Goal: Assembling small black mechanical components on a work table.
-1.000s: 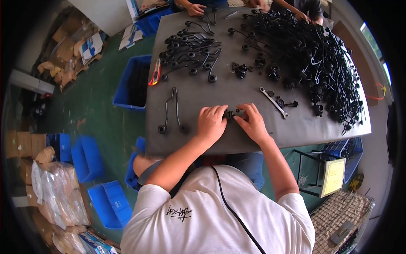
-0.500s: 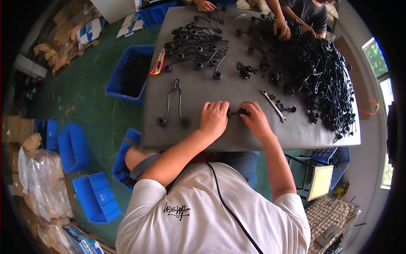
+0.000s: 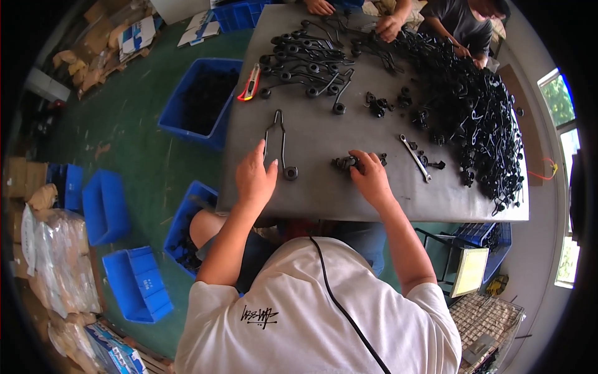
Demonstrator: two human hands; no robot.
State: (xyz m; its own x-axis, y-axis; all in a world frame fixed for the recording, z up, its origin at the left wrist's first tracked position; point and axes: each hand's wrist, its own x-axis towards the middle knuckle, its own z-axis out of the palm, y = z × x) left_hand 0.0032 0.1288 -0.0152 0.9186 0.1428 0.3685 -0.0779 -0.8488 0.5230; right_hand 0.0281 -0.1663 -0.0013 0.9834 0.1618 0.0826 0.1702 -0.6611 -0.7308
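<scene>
A bent dark metal rod point(image 3: 283, 140), shaped like a narrow upside-down U, lies flat on the grey tabletop, with a round black roller point(image 3: 291, 173) at the foot of its right leg. My left hand point(image 3: 254, 181) is over the foot of its left leg, thumb and forefinger apart; that end is hidden beneath it. Right of the rod, my right hand point(image 3: 372, 179) has its fingers closed on a small black fitting point(image 3: 346, 163), partly covered by the fingers. An open-ended wrench point(image 3: 415, 158) and a few small black parts point(image 3: 436, 164) lie right of that hand.
Bent rods with rollers point(image 3: 311, 67) lie beyond, beside a red utility knife point(image 3: 250, 84). A large heap of black parts point(image 3: 479, 118) covers the table's right side. Two people work at the far edge, one hand point(image 3: 389, 28) over rods. Blue bins point(image 3: 199, 134) stand left.
My left hand has left the black fitting and moved left onto the bent rod. My right hand stays at the fitting. Across the table, a person's hand has shifted left to the rods.
</scene>
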